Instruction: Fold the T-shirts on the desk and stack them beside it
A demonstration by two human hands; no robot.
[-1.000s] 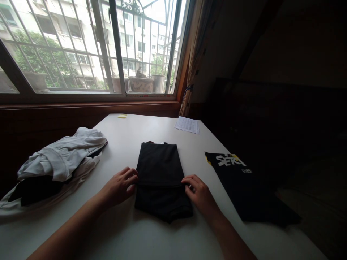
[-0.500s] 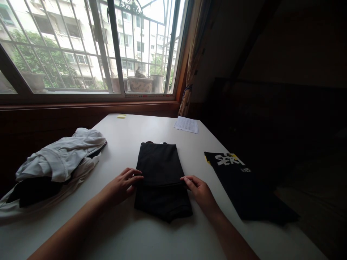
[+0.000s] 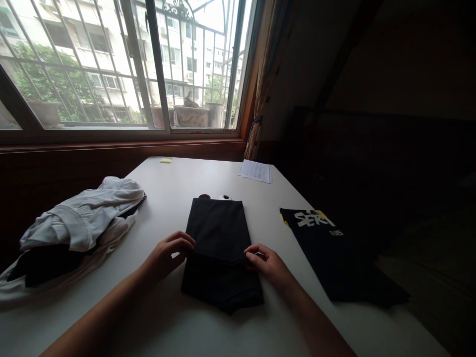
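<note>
A folded black garment (image 3: 219, 230) lies in front of me on the white table, its upper layer ending in a fold across the middle. Its exact kind does not show. At its left edge my left hand (image 3: 169, 255) has curved fingers pinching the cloth near the fold, thumb partly hidden. On the opposite edge my right hand (image 3: 267, 260) pinches the same fold between thumb and forefinger. Just behind the garment's far edge peek a dark round object (image 3: 204, 197) and a white one with a black spot (image 3: 225, 197), both partly covered.
At left sits a loose pile of white and black clothes (image 3: 80, 215). A dark garment with white lettering (image 3: 334, 263) lies flat on the right. Printed papers (image 3: 256, 171) and a yellow sticky note (image 3: 165, 160) rest near the white table's (image 3: 201, 171) far edge, below the window.
The black garment has slid slightly toward me, with both hands staying at its side edges. More of the two round objects behind it now shows.
</note>
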